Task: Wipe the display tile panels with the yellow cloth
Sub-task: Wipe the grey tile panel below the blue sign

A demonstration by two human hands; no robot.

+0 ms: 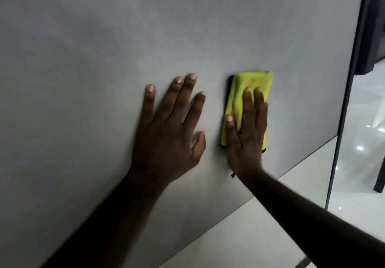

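A large grey tile panel [104,48] fills most of the view, standing upright. My right hand [246,134] presses a folded yellow cloth [254,82] flat against the panel, fingers straight. The cloth has a dark trim along its left and bottom edges, and its lower part is hidden under my palm. My left hand [170,126] rests flat on the panel just left of the cloth, fingers spread, holding nothing.
A dark metal frame [350,80] borders the panel's right edge. Beyond it lies a glossy pale floor [362,142] with light reflections. A lighter tile surface [250,232] lies below the panel's bottom edge.
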